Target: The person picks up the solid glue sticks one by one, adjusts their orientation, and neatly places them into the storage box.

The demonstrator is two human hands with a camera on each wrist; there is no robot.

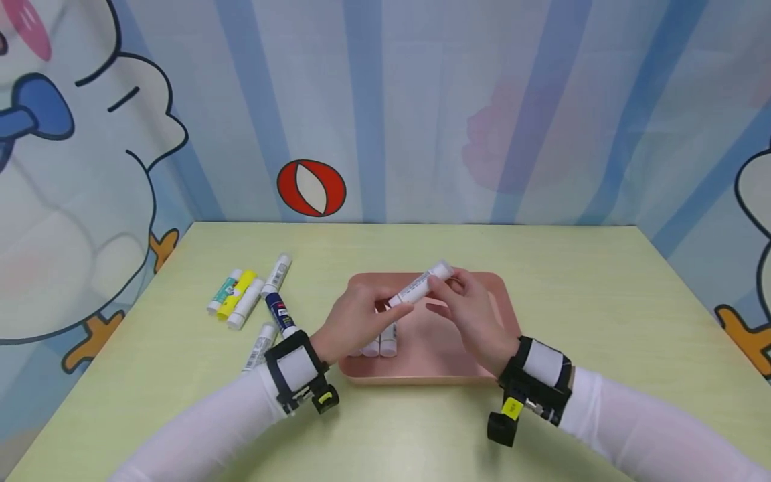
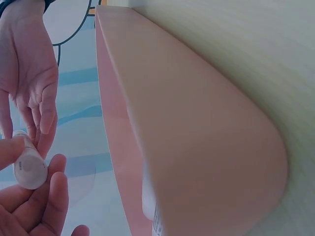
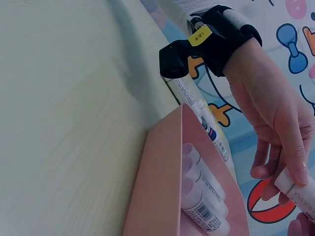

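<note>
1 white glue stick held slanted above 1 pink tray | left hand: thumb and fingers pinching its left end | right hand: thumb and fingers pinching its right end | tray: 3 capped sticks | table: 3 white tubes, 1 teal tube, 1 yellow tube, 1 dark blue tube
</note>
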